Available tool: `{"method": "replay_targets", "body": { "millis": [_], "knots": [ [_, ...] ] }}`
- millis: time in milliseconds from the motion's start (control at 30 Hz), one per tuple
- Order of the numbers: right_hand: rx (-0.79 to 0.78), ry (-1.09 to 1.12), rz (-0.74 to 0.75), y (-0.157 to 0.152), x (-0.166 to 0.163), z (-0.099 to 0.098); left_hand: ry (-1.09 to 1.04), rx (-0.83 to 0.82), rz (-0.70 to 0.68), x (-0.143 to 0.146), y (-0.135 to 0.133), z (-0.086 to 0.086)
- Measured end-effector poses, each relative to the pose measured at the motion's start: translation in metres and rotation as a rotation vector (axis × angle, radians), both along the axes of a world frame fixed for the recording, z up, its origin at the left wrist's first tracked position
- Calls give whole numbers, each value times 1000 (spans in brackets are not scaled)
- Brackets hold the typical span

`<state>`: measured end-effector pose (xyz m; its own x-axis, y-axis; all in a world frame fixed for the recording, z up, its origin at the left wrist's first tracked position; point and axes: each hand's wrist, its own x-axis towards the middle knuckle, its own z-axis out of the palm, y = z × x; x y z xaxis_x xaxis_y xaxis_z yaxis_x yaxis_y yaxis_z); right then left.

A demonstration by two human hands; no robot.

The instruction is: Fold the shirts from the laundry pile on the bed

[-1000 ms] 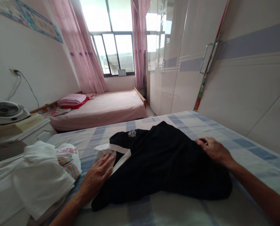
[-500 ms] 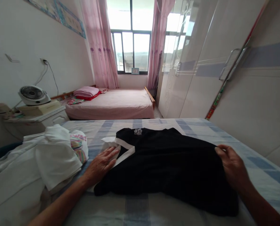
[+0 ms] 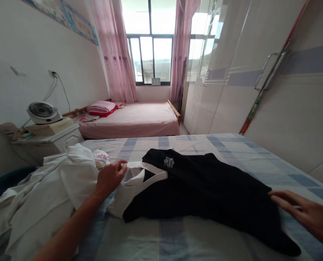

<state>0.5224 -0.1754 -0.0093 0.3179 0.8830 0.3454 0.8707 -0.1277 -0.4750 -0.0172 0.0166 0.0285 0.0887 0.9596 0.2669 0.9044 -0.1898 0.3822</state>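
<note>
Left grip point(image 3: 111, 177) pinched on white trim point(image 3: 131, 181) of black garment point(image 3: 205, 185), on bed point(image 3: 177, 239). Right grip point(image 3: 305, 212) fingers apart, flat beside hem; wrist cut off; contact unclear.

The bed point(image 3: 177, 239), in a sheet checked pale blue and grey, fills the lower half of the frame. A black garment point(image 3: 205, 188) with white trim lies spread across its middle, reaching toward the lower right. At lower left lies a heap of white clothes point(image 3: 42, 188), with a printed cloth point(image 3: 101, 159) showing at its upper right edge.
</note>
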Motion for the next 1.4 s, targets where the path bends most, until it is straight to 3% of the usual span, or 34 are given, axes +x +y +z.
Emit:
{"method": "replay_targets", "body": {
  "millis": [100, 167, 333, 467, 567, 667, 733, 833, 933, 1033, 1133, 1267, 1333, 1400],
  "knots": [
    [-184, -30, -18, 62, -17, 31, 40, 11, -60, 7, 31, 8],
    [-218, -57, -15, 106, -32, 37, 37, -37, -136, 19, 54, 6],
    [-281, -149, -88, 185, -63, 11, 0, -154, -174, 58, 95, -15],
    [-220, -202, -75, 192, -70, 7, -102, -166, -232, 72, 94, -25],
    [-38, -82, -125, 173, -70, 34, -225, -144, -296, 61, 79, -7],
    [149, 345, -113, 162, -67, 74, -468, -94, -332, 42, 69, 34],
    [229, 622, -47, 171, -64, 99, -559, 5, -311, 35, 71, 63],
    [350, 806, 21, 212, -65, 123, -451, 262, -217, 41, 95, 94],
    [392, 773, 18, 264, -73, 128, -222, 445, -83, 59, 131, 101],
    [346, 664, -18, 292, -86, 116, -9, 470, 17, 73, 150, 88],
    [232, 373, 19, 274, -98, 88, 83, 381, -168, 70, 128, 62],
    [152, 45, 252, 193, -100, 45, 126, 75, -625, 38, 45, 20],
    [122, -86, 363, 149, -97, 25, 168, 3, -679, 18, 4, 2],
    [94, -187, 455, 112, -97, 11, 230, 43, -641, 4, -22, -13]
  ]
}}
